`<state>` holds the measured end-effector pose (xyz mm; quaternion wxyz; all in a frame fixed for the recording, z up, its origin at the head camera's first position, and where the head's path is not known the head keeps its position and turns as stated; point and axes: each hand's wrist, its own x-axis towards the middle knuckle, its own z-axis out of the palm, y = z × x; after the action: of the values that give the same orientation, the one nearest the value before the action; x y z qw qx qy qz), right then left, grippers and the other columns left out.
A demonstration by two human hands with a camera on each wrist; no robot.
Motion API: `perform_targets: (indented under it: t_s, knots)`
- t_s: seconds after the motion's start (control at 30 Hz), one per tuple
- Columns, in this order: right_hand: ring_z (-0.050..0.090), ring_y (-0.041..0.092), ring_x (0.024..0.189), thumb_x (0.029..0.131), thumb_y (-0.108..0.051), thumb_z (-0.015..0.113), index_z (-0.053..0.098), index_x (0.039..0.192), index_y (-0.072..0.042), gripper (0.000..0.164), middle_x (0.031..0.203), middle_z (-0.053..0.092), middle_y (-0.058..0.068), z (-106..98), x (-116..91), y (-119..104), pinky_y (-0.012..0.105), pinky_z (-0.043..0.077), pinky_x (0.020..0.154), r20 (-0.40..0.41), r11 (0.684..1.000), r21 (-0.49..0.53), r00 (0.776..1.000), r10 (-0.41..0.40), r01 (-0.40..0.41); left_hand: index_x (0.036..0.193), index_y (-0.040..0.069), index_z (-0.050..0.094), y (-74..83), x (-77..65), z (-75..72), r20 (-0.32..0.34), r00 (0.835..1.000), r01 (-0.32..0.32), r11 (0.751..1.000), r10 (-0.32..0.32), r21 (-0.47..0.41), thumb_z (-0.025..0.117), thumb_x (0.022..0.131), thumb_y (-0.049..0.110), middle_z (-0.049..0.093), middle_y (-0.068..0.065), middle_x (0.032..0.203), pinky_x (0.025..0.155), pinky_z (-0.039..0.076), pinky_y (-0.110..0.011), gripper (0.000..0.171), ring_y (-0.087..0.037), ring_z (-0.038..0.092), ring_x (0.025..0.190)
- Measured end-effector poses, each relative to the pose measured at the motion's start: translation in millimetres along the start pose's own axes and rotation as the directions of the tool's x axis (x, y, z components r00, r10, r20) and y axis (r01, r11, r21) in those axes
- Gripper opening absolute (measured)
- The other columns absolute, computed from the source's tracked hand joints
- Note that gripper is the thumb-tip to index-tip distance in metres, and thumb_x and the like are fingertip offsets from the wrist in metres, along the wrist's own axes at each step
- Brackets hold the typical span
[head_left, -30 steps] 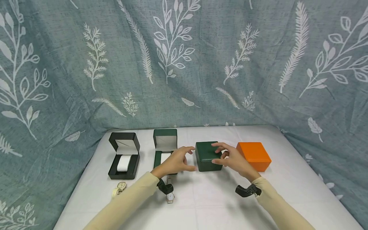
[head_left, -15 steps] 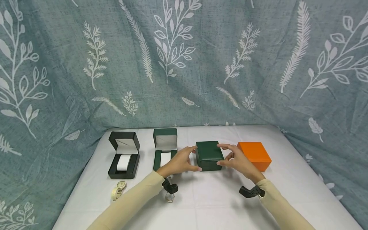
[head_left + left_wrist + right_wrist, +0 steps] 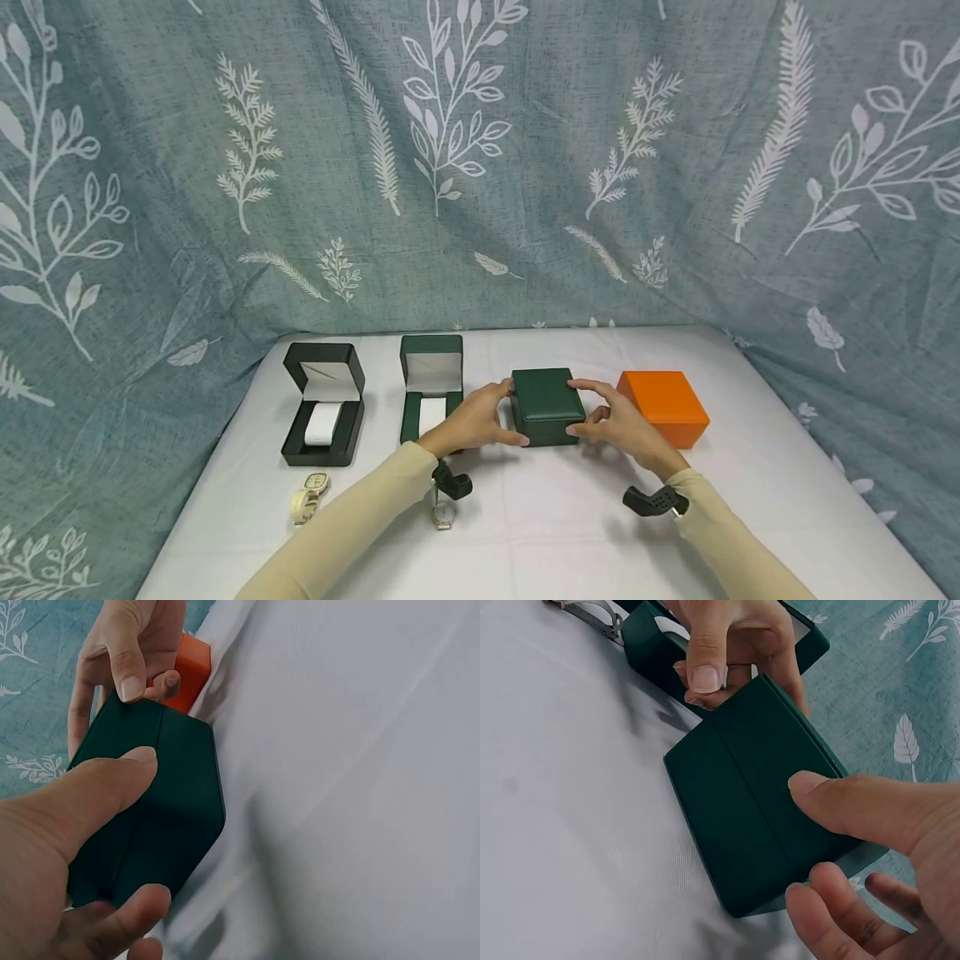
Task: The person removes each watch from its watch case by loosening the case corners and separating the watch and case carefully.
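A closed dark green watch box sits on the white table with a hand at each side. My left hand grips its left side, the thumb on the front face and the fingers round the side. On the other side my right hand holds the right edge, thumb on the front and index finger reaching to the top. An open green watch box with a white cushion stands left of my left hand, partly hidden by it. A silver wristwatch lies below my left wrist.
An orange box, closed, stands just right of my right hand. At the left an open black watch box shows a white cushion. Gold-toned watches lie in front of it. A patterned curtain hangs behind the table.
The right hand has drawn back from over the lid to the box's right side. The left hand has moved right onto the left side. The box stays nearly in place.
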<state>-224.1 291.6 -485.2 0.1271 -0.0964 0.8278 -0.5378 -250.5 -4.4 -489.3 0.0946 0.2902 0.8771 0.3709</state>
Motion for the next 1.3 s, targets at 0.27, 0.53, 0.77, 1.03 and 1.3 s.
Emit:
perform_targets:
  t_s: [0.27, 0.53, 0.77, 1.03, 1.3]
  knots:
    - [0.064, 0.049, 0.085, 0.085, -0.026, 0.087, 0.040, 0.156, -0.031, 0.085, 0.090, 0.063, 0.034, -2, 1, 6, 0.051, 0.054, 0.083, 0.036, 0.998, 0.066, 0.999, 0.001, -0.003, 0.163, 0.003, 0.022, -2.3, 7.5, 4.2, -0.004, 1.000, 0.019, 1.000, -0.019, 0.010, 0.091, 0.079, 0.042, 0.046, -0.017, 0.155, 0.101, 0.049, -0.040, 0.116, -0.026, 0.065, 0.112]
    - [0.064, 0.051, 0.083, 0.087, -0.023, 0.085, 0.036, 0.158, -0.033, 0.087, 0.084, 0.063, 0.028, -3, 5, 11, 0.049, 0.054, 0.085, 0.070, 0.996, 0.092, 0.997, -0.027, 0.021, 0.163, 0.000, 0.018, -5.1, 13.4, 6.0, -0.003, 0.998, 0.058, 0.998, -0.058, -0.038, 0.093, 0.076, 0.041, 0.035, -0.016, 0.163, 0.115, 0.036, -0.046, 0.122, -0.030, 0.036, 0.148]
    - [0.065, 0.053, 0.081, 0.088, -0.018, 0.085, 0.031, 0.160, -0.035, 0.092, 0.081, 0.060, 0.024, -3, 10, 15, 0.052, 0.057, 0.080, 0.104, 0.990, 0.138, 0.994, -0.040, 0.025, 0.164, 0.001, 0.015, -3.6, 16.5, 8.1, 0.007, 0.997, 0.071, 0.989, -0.071, -0.132, 0.097, 0.072, 0.032, 0.028, -0.015, 0.166, 0.118, 0.031, -0.047, 0.127, -0.029, 0.029, 0.152]
    - [0.065, 0.054, 0.081, 0.089, -0.015, 0.083, 0.027, 0.162, -0.035, 0.094, 0.093, 0.061, 0.033, -4, 14, 18, 0.054, 0.056, 0.080, 0.138, 0.984, 0.175, 0.989, -0.052, 0.027, 0.163, 0.004, 0.020, -4.5, 21.2, 9.0, 0.003, 0.999, 0.054, 0.988, -0.054, -0.143, 0.099, 0.070, 0.025, 0.034, -0.013, 0.163, 0.118, 0.032, -0.047, 0.124, -0.028, 0.032, 0.150]
    - [0.065, 0.052, 0.083, 0.089, -0.013, 0.083, 0.022, 0.163, -0.037, 0.099, 0.112, 0.066, 0.029, -4, 17, 20, 0.055, 0.057, 0.078, 0.177, 0.980, 0.198, 0.983, -0.045, 0.009, 0.164, 0.003, 0.019, -6.0, 22.9, 7.2, 0.013, 0.994, 0.105, 0.991, -0.104, -0.089, 0.099, 0.068, 0.029, 0.034, -0.014, 0.163, 0.116, 0.034, -0.046, 0.128, -0.029, 0.034, 0.150]
